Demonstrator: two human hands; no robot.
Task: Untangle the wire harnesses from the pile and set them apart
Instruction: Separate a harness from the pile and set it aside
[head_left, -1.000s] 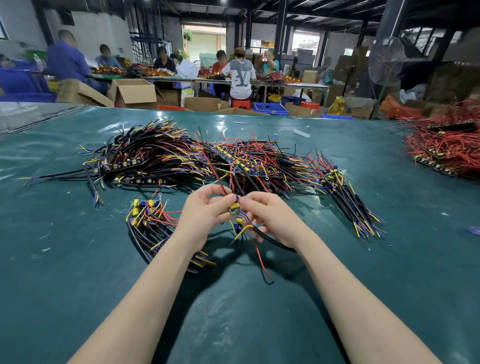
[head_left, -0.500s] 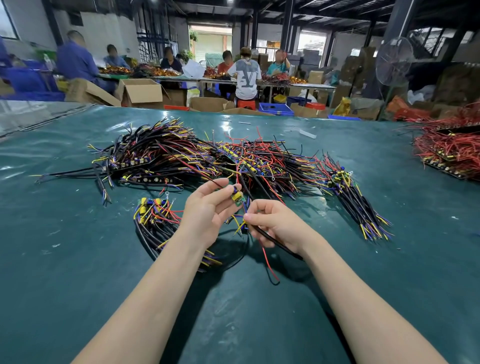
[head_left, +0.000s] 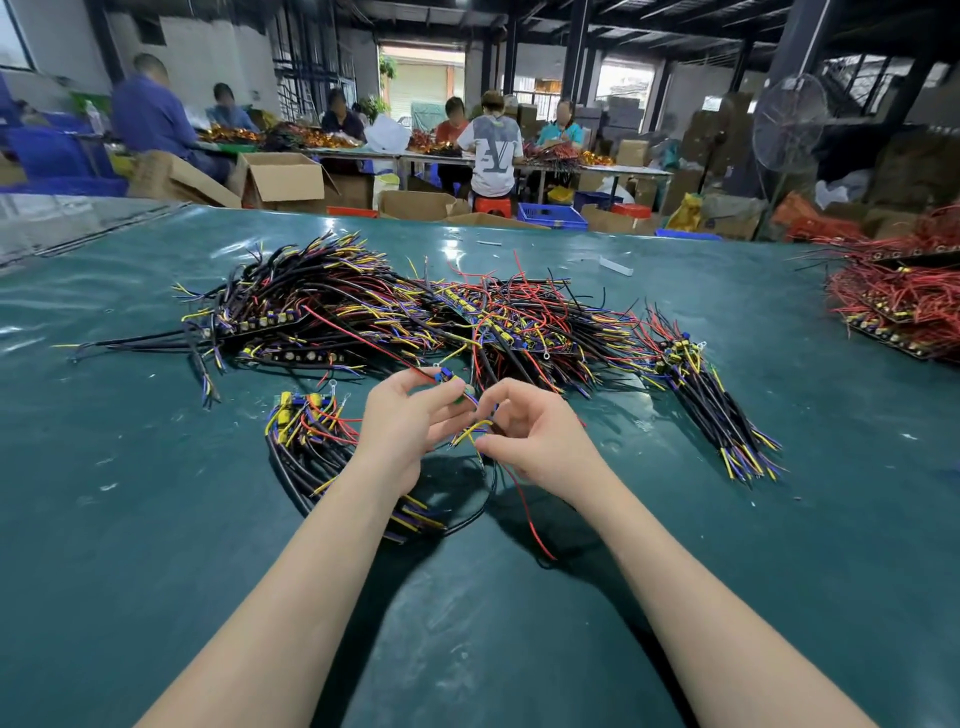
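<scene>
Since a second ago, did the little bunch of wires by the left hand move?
No. The small harness bundle still lies on the green table, directly below the black strip at the near edge of the pile.

- A glossy teal table cover (head_left: 156, 519) fills the foreground.
- A small white strip (head_left: 615, 266) lies on it, near the far edge.
- Beyond stand an open cardboard box (head_left: 283, 179) and a blue crate (head_left: 551, 215).
- Several people sit at a long table (head_left: 597, 170); one sits on a red stool (head_left: 490, 205).
- A pedestal fan (head_left: 789, 122) stands at the right.
</scene>
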